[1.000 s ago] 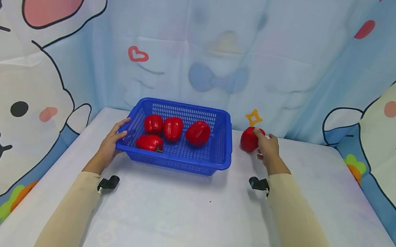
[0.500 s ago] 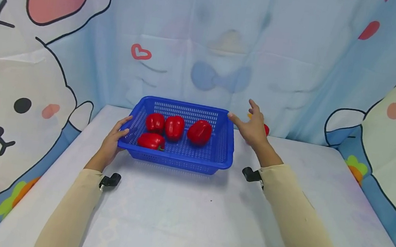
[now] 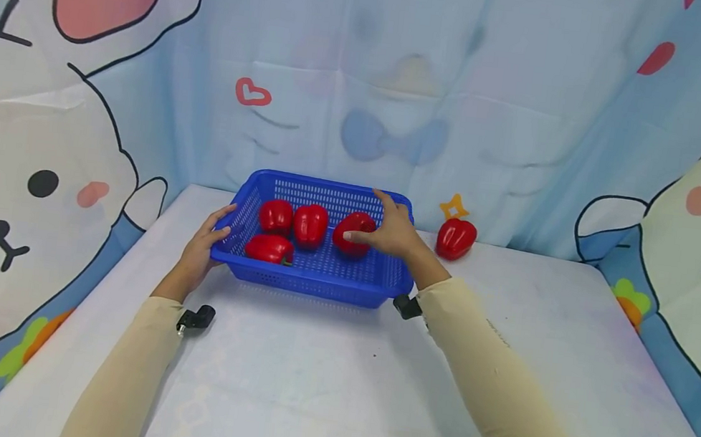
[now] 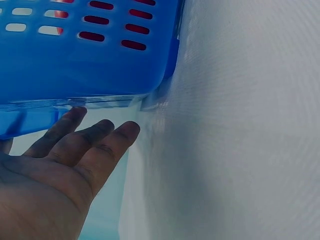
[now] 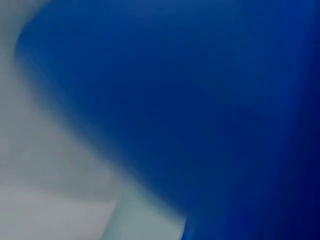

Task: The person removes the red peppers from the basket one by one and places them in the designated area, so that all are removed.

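Note:
Inside the blue plastic basket (image 3: 310,289) lie several red bell peppers, among them a front-left pepper (image 3: 270,248) on its side and a right-hand pepper (image 3: 359,228). My left hand (image 3: 193,258) holds the basket's left rim, thumb and index finger over it; in the left wrist view, the other fingers (image 4: 107,147) extend below the rim. Over the basket's right side, my right hand (image 3: 395,234) is spread, its thumb overlapping the right-hand pepper and its index finger stretched toward the back. Another bell pepper (image 3: 455,239) sits on the table right of the basket. Blurred blue basket wall (image 5: 190,100) fills the right wrist view.
A white-covered table (image 3: 305,386) carries the basket near its back edge. Behind stands a light-blue curtain (image 3: 319,42) with cartoon prints, which also closes in both sides. Small black camera mounts sit at both wrists.
My right hand has let go of the pepper on the table and swung left over the basket. That pepper stays beside the basket, now fully visible. The left hand keeps its place.

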Demonstrator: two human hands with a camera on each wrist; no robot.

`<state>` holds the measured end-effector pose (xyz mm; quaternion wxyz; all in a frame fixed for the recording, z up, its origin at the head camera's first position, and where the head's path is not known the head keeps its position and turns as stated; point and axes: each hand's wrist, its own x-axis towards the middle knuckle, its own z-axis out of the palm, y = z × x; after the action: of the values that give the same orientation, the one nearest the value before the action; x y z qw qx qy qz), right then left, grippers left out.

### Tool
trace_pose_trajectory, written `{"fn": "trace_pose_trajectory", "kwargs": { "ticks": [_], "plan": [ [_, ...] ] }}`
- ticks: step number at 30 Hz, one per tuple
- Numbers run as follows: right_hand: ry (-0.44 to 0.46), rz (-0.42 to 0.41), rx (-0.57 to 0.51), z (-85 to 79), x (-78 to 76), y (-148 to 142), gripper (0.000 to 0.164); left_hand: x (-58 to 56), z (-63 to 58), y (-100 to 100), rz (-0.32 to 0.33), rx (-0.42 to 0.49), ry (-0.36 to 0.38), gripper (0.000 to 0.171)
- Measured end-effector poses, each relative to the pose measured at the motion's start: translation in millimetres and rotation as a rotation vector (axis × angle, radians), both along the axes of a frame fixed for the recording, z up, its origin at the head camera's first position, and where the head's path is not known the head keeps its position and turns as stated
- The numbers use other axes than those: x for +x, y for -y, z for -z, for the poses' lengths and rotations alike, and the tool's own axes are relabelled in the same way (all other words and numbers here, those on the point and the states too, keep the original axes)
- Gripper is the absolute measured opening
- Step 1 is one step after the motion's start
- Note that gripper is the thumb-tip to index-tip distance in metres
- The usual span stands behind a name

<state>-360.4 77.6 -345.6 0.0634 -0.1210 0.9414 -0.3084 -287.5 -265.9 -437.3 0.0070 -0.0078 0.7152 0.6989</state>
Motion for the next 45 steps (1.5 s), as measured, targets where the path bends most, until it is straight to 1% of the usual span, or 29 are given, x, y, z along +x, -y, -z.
{"fn": "trace_pose_trajectory", "kwargs": {
  "ticks": [3,6,9,12,14,16,18,20,23,26,31,37,41,45],
  "plan": [
    [0.058,-0.007,0.059,1.1,1.0,10,0.108,0.2,1.5,1,0.003,0.001,0.001,0.052],
    [0.095,-0.023,0.109,-2.9,3.3,17,0.109,0.2,2.3,1,0.007,0.002,-0.001,0.053],
    [0.096,-0.047,0.146,-11.9,5.8,23,0.109,0.3,1.5,2,0.008,0.001,-0.004,0.053],
    [0.07,-0.066,0.166,-23.3,5.5,28,0.108,0.1,-0.2,2,0.007,-0.008,-0.003,0.052],
    [0.072,-0.092,0.146,-27.8,-0.1,30,0.106,-0.8,-0.8,1,0.008,-0.01,-0.002,0.052],
    [0.102,-0.124,0.104,-29.6,-9.6,31,0.103,-2.4,-0.9,0,0.003,-0.014,-0.005,0.052],
    [0.151,-0.151,0.073,-27.8,-21.2,29,0.1,-4.4,-0.6,-2,-0.002,-0.02,-0.007,0.052],
    [0.209,-0.152,0.052,-23.3,-31.6,27,0.098,-6.3,0.5,-4,-0.005,-0.028,-0.008,0.052],
    [0.252,-0.139,0.101,-13.6,-41.6,27,0.096,-7.3,3.0,-5,-0.011,-0.037,0.002,0.051],
    [0.288,-0.139,0.162,-4.6,-45.4,32,0.091,-6.4,4.7,-2,-0.015,-0.033,0.005,0.051],
    [0.276,-0.156,0.248,2.3,-45.9,40,0.082,-4.2,2.6,4,-0.019,-0.039,-0.001,0.051],
    [0.219,-0.131,0.326,7.4,-48.3,40,0.086,-3.9,-1.1,3,-0.024,-0.043,-0.002,0.051],
    [0.18,-0.105,0.368,14.3,-50.9,39,0.088,-5.0,-0.1,2,-0.019,-0.018,0.0,0.051],
    [0.127,-0.096,0.39,21.8,-53.4,40,0.079,-5.3,1.7,2,-0.023,-0.003,0.005,0.051]
  ]
}}
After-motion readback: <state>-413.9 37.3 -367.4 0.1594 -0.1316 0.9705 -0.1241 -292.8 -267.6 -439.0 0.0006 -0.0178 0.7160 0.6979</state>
